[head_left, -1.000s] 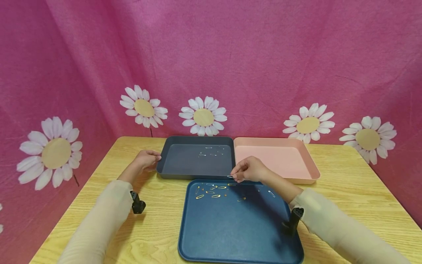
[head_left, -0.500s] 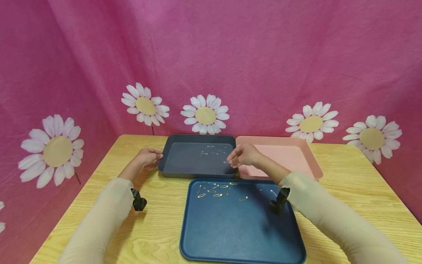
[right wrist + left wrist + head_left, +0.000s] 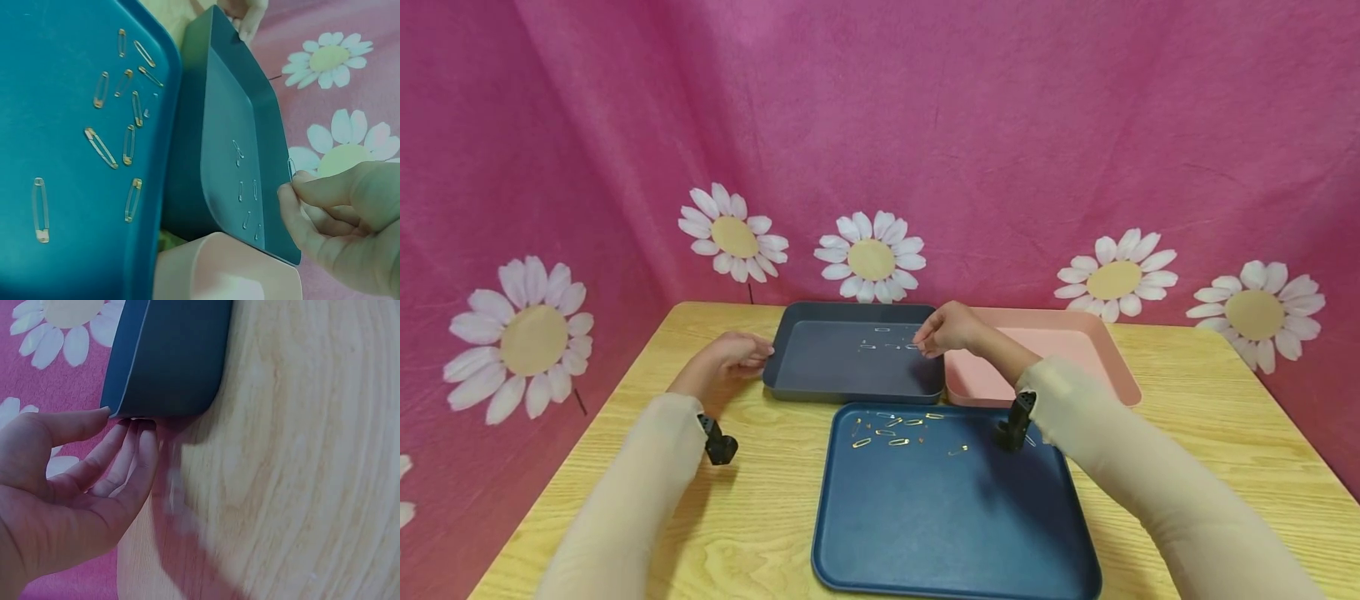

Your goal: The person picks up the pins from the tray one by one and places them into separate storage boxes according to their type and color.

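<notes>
My right hand [image 3: 955, 327] is over the right side of the dark grey tray [image 3: 820, 362]. Between its thumb and forefinger it pinches a silver safety pin [image 3: 292, 167]. Several silver safety pins [image 3: 240, 190] lie on that tray's floor. At the tray's left end, my left hand [image 3: 730, 358] holds the edge, its thumb [image 3: 94, 422] at the rim and the fingers bent against the outer wall. Nearer to me, a blue tray [image 3: 940, 517] carries several gold safety pins [image 3: 100, 147], mostly along its far side, and a few silver ones.
A pink tray [image 3: 1037, 350] stands right beside the dark grey one, partly covered by my right forearm. All three trays rest on a wooden table [image 3: 752, 500]. A pink cloth with daisies [image 3: 1000, 167] hangs behind the table.
My right hand has carried the silver safety pin from the dark grey tray's front right corner to farther back over it. My left hand stays at the tray's left edge.
</notes>
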The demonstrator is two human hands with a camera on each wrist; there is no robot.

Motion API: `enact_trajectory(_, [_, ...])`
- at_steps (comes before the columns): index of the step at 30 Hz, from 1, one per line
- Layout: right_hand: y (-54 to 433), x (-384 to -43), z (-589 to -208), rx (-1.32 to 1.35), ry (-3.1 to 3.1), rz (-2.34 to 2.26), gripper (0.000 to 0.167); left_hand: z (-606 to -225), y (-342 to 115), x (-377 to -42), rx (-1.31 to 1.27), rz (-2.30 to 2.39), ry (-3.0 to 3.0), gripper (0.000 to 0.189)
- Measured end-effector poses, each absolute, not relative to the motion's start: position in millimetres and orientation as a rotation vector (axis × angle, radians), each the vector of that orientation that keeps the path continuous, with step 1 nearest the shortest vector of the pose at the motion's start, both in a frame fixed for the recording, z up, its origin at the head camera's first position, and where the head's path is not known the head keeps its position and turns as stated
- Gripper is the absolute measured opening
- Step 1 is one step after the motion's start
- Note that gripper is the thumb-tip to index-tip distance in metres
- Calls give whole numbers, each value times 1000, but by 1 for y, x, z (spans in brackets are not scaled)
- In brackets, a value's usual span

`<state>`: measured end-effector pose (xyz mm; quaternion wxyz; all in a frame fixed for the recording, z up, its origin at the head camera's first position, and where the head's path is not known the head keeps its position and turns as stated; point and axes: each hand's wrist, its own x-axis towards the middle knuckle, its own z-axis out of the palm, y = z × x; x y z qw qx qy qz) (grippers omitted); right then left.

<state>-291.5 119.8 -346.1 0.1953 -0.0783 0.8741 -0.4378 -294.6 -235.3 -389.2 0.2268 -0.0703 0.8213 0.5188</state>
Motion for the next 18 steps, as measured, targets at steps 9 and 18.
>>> enact_trajectory(9, [111,-310,-344,-208,2460,-1148,21,-385,-236,-297,-205,1429,2237,41])
enact_trajectory(18, [97,-326,-340,-178,2501,-1010,19,-387,-236,-298,-198,1389,2255,42])
